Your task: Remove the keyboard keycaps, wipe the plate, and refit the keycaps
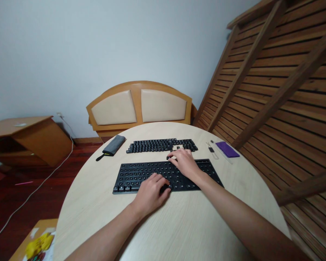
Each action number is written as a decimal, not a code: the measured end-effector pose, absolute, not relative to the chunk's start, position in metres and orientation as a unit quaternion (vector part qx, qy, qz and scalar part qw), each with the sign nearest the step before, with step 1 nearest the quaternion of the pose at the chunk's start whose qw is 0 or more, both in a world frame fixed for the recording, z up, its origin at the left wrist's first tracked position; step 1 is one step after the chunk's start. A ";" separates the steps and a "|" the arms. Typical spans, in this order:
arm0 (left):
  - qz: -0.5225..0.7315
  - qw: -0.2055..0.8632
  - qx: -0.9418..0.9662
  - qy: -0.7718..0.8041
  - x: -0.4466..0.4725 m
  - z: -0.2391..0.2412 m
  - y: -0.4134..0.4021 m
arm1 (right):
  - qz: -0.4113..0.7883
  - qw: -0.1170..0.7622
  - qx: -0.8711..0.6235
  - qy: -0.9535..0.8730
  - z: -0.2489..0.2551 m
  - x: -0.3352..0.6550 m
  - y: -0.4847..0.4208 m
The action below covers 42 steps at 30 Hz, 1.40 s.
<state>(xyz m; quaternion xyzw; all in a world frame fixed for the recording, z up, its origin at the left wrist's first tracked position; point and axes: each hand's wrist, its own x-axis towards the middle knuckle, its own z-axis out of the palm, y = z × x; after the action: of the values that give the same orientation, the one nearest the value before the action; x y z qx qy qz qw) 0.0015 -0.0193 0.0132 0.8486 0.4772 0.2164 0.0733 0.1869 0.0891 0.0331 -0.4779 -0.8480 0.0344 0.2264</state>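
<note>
A black keyboard base point(146, 170) lies on the round table, most of its key positions bare. A few keycaps point(122, 189) sit in its bottom row at the left. My left hand point(152, 190) rests on the lower middle of the base, fingers bent and thumb apart from the index finger; what lies beneath the palm is hidden. Beyond the base, loose black keycaps point(149, 145) lie in rows laid out like a keyboard, with a gap toward the right. At the near side of that gap my right hand point(185, 162) pinches a small black keycap point(168, 157) between thumb and fingers.
A grey pouch point(114, 145) with a black strap lies at the table's left. On the right are a wire tool point(212, 149) and a purple cloth pouch point(227, 149). A headboard point(138, 87) stands behind the table point(97, 210), and wooden slats point(274, 90) lean at the right.
</note>
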 end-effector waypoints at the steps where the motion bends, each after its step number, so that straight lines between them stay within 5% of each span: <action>1: 0.217 0.073 0.849 0.477 0.002 0.014 -0.019 | 0.084 0.254 -0.474 -0.839 0.034 0.193 0.081; 6: 0.212 0.069 0.847 0.482 0.001 0.017 -0.020 | 0.312 0.301 -0.422 -0.796 0.036 0.222 0.045; 12: 0.215 0.063 0.846 0.484 0.000 0.017 -0.021 | 0.342 0.259 -0.367 -0.826 0.030 0.237 0.037; 42: 0.222 0.086 0.839 0.488 0.000 0.020 -0.023 | 0.172 0.233 -0.297 -0.910 0.031 0.222 0.026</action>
<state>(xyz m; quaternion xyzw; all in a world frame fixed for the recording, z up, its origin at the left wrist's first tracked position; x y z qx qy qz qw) 0.0002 -0.0235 0.0205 0.8395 0.4885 0.2222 0.0855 0.2225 0.0256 0.0310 -0.2968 -0.9099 0.1719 0.2332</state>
